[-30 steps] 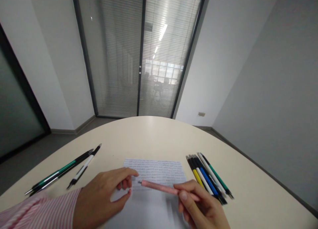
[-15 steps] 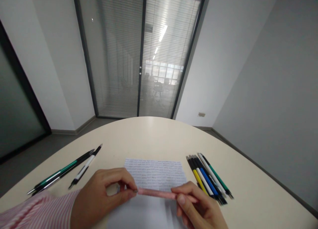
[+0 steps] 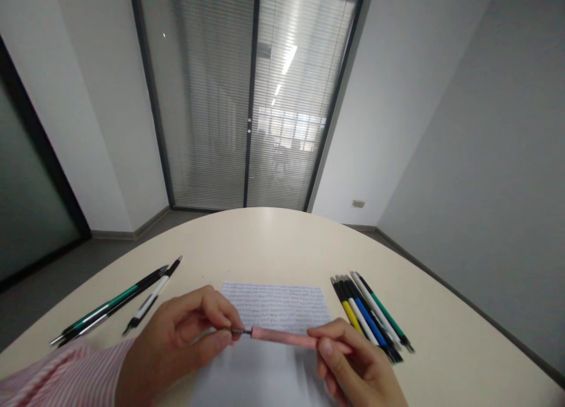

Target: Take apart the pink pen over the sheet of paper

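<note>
While the pink pen (image 3: 282,336) lies level in the air just above the sheet of paper (image 3: 273,313), both hands have hold of it, one at each end. The right hand (image 3: 357,371) has its grip closed round the rear part of the barrel, thumb on top and fingers curled beneath, which seems to steady the pen against any pull along its length. The left hand (image 3: 176,342) pinches the dark metal tip (image 3: 241,331) between thumb and forefinger; that grip is closed tight on the small front piece, with the other fingers folded under. A narrow stretch of grey metal shows between the pink barrel and the left fingertips, so the tip section looks drawn a little way out of the barrel, though blur makes this hard to confirm. A striped pink sleeve (image 3: 57,377) covers the left forearm.

The paper rests flat on the tabletop (image 3: 273,242) directly beneath the hands, its upper part filled with lines of small writing, its lower part blank and partly hidden. Just right of the sheet, a row of pens (image 3: 368,315) lies side by side, close to the right hand. Well apart on the left, a few more pens (image 3: 115,307) lie at a slant.
</note>
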Demonstrator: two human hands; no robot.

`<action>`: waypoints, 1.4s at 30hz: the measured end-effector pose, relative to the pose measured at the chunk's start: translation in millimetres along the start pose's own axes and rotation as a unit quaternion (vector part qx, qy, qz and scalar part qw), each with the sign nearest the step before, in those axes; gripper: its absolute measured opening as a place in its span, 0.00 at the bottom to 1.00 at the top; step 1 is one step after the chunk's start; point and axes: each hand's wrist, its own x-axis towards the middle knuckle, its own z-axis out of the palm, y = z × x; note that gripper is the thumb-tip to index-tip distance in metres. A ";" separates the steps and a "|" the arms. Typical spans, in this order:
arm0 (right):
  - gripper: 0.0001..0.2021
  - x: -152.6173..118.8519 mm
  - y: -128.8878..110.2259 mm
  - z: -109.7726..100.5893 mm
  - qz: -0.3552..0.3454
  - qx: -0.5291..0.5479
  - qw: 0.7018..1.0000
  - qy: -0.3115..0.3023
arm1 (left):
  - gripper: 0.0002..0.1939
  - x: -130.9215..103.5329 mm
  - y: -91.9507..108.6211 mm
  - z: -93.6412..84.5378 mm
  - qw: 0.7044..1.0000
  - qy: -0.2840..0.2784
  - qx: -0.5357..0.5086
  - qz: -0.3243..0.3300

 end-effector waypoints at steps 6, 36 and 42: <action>0.25 -0.2 -1.2 0.9 0.002 0.003 1.000 0.012 | 0.05 -2.3 2.5 1.0 0.998 -0.025 -0.039 -0.036; 0.23 1.5 2.3 2.7 -0.015 0.017 0.999 0.032 | 0.21 -12.3 -14.2 14.3 0.762 -0.040 0.542 0.351; 0.24 0.9 0.1 1.3 0.007 0.026 1.000 -0.009 | 0.04 -0.6 -1.1 8.5 0.913 -0.011 0.402 0.064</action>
